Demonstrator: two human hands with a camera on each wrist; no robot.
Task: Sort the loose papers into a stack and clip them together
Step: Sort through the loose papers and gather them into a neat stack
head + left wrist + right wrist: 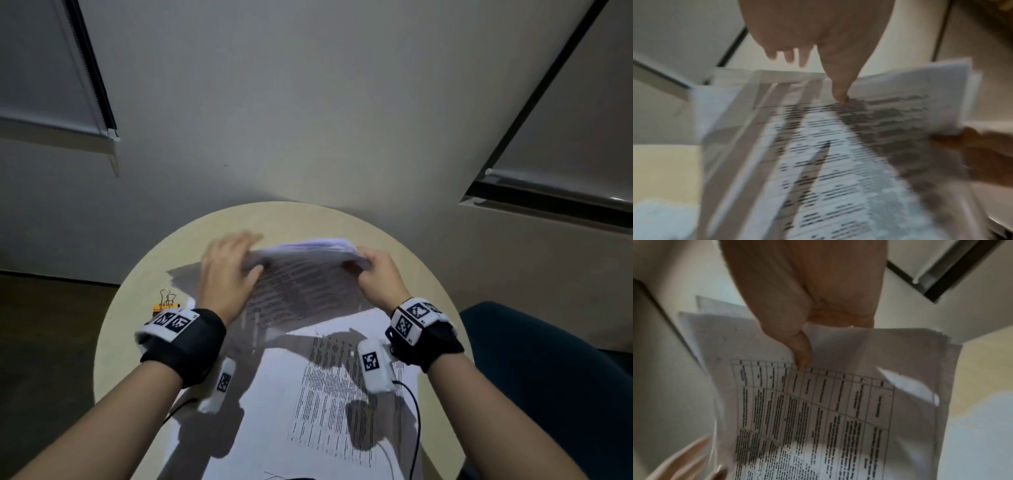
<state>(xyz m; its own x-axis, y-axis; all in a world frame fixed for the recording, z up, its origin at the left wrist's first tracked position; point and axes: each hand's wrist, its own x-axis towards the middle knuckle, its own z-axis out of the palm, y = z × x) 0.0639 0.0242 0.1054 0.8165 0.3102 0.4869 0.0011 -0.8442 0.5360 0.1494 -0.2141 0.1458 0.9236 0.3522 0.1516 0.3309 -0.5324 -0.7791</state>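
Note:
A stack of printed papers stands tilted on its lower edge on the round beige table. My left hand holds its top left edge, with the thumb pressed on the front sheet and the fingers behind. My right hand pinches the top right corner, its thumb on the printed table of the front page. The sheet edges at the top are uneven. An orange binder clip lies on the table, left of my left wrist.
One more printed sheet lies flat on the table in front of the stack, under my wrists. A black cable runs over its right side. A dark teal chair stands at the right. A wall rises beyond the table.

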